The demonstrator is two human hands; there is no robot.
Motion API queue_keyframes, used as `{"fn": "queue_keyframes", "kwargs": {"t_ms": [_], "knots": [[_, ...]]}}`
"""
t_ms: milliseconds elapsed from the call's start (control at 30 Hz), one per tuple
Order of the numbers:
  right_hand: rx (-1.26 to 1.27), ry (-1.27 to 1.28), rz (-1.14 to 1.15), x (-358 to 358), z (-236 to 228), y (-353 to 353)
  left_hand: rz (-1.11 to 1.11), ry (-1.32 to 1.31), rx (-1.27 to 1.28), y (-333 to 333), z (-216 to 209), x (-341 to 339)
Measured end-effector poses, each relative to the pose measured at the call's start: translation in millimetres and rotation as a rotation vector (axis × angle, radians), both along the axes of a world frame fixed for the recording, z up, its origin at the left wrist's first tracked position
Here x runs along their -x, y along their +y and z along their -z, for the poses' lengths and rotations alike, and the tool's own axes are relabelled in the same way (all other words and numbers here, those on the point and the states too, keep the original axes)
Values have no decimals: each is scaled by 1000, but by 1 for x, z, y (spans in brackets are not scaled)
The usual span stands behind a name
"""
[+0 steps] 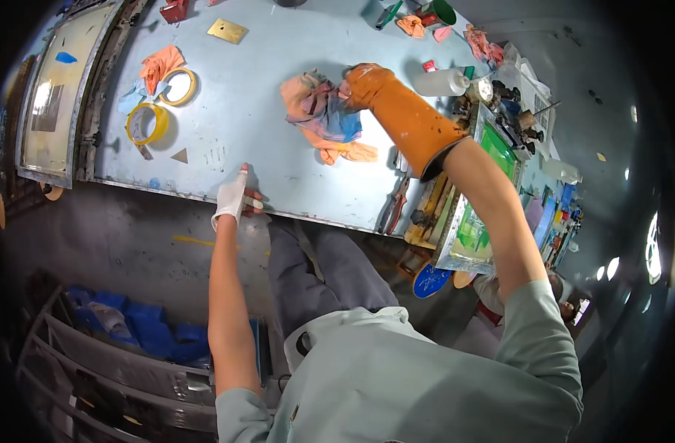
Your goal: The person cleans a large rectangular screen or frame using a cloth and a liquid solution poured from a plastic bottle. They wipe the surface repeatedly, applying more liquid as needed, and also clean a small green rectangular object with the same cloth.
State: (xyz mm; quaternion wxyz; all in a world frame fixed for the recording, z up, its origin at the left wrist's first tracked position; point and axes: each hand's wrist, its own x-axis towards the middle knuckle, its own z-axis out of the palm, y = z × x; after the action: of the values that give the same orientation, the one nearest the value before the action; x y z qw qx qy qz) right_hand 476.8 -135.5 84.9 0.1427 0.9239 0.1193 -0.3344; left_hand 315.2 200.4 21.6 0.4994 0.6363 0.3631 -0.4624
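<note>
A stained pink and blue cloth (324, 111) lies bunched on the pale blue tabletop (241, 96). My right hand (373, 87), in a long orange rubber glove, grips the cloth's right side; the glove hides the fingertips. A peach rag (348, 151) shows beneath the near side of that cloth. At the table's front edge is my left hand (234, 199), in a white glove that leaves some fingertips bare. Its index finger stretches forward onto the tabletop, the other fingers are spread apart, and it holds nothing.
Two yellow tape rolls (147, 124) and an orange rag (160, 65) lie on the left. A framed screen (53, 103) stands beyond them. Red-handled pliers (398, 203) lie near the front edge. A white bottle (442, 83) and a green-stained frame (476, 229) are on the right.
</note>
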Motion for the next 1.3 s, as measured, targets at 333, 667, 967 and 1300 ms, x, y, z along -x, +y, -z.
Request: {"fn": "queue_keyframes", "kwargs": {"t_ms": [333, 667, 967, 1300], "knots": [[-445, -298, 53, -20, -91, -54, -11, 33, -20, 2, 4, 2], [-428, -131, -67, -18, 18, 46, -71, -29, -36, -3, -3, 3], [-1105, 105, 428, 18, -69, -35, -27, 15, -29, 1, 6, 3], [-1236, -265, 445, 57, -185, -36, -17, -7, -31, 2, 11, 5]]}}
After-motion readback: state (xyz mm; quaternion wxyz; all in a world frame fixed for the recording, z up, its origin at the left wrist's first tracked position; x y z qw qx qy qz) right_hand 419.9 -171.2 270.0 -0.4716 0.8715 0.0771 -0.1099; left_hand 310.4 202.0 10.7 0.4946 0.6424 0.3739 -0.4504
